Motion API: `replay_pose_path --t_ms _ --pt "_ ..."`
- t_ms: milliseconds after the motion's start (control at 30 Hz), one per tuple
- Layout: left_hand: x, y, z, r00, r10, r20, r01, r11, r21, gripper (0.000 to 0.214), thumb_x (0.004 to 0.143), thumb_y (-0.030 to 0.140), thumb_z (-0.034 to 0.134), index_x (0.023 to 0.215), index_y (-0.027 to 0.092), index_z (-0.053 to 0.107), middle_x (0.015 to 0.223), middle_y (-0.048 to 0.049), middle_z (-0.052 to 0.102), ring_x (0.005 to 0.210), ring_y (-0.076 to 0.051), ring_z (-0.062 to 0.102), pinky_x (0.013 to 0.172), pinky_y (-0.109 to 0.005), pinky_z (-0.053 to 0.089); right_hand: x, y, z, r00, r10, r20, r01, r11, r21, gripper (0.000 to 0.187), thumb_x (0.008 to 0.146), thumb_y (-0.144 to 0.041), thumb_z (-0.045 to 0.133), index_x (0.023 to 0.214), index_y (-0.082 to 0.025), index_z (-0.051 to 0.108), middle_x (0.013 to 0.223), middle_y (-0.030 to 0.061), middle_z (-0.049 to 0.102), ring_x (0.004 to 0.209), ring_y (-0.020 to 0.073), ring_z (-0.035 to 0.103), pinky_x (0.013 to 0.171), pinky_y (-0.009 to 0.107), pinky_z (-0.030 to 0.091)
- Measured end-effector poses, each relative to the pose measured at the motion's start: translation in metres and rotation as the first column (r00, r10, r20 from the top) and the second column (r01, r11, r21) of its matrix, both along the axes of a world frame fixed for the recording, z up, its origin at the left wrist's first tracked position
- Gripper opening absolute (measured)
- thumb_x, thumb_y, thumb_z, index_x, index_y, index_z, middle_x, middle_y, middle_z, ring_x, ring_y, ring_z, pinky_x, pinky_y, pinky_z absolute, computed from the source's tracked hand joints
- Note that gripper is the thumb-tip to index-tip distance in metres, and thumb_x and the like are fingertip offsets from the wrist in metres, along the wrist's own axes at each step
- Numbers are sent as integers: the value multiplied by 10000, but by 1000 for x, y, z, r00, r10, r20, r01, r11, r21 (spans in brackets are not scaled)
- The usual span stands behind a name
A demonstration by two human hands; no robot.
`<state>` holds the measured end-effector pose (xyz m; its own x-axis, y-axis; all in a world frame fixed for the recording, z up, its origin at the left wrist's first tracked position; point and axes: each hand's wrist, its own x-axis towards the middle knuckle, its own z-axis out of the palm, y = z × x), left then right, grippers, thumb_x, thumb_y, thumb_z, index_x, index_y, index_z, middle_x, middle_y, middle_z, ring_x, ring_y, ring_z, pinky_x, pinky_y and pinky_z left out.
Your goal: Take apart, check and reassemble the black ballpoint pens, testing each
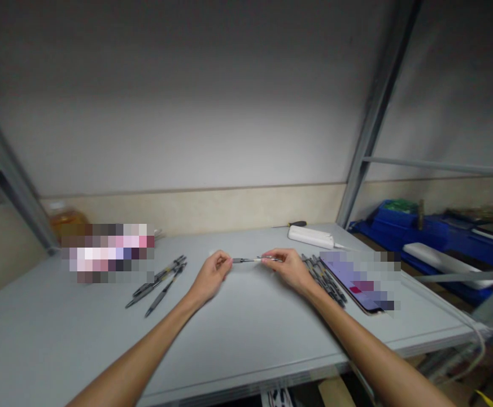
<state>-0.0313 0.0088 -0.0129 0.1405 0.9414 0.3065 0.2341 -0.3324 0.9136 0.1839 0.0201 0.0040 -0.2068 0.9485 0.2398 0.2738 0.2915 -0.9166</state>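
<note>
Both forearms reached in from the near edge of the grey table (238, 333) and converged toward the middle, the hands facing each other with a short gap between. Left hand (211, 276): thumb and forefinger pinched the grey end of a pen (241, 260); the other fingers were curled in toward the palm. Right hand (287, 268): thumb and fingertips pinched the opposite end, back of the hand turned upward, wrist angled inward. The pen lay nearly level between the two grips, crosswise to the person, with a thin, pale section exposed in the gap. Whether either hand rested on the tabletop could not be told.

Surroundings: a few grey pens (156, 287) lay slantwise to the left of the left hand, well apart from it. A row of similar pens (324, 281) lay just beside the right wrist, with a flat, partly blurred device (340, 275) next to it. Farther back, a white power strip (310, 237) lay near a screwdriver (299, 224).
</note>
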Motion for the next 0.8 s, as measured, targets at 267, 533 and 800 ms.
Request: replay_pose_path --t_ms 267,533,800 --pt "4 -6 8 975 -2 220 20 997 -76 236 683 348 648 714 152 522 561 39 533 543 -75 475 545 -196 345 -1 -2 1 993 6 122 -2 1000 -25 602 831 -562 349 501 -124 596 417 7 472 411 90 402 446 223 301" --pt "-4 2 4 912 99 398 -25 982 -188 298 576 349 729 679 139 543 596 16 594 520 -54 480 548 -185 366 8 5 0 997 49 -59 -43 994 101 350 712 -442 609 886 -139 630 661 17 581 537 110 483 460 210 360" --pt "0 0 5 918 50 394 29 981 -193 300 566 344 739 683 136 556 599 3 604 543 -72 511 555 -200 377 6 4 1 998 15 65 -18 999 49 498 827 -519 400 547 -142 566 431 -21 442 406 81 373 427 213 295"
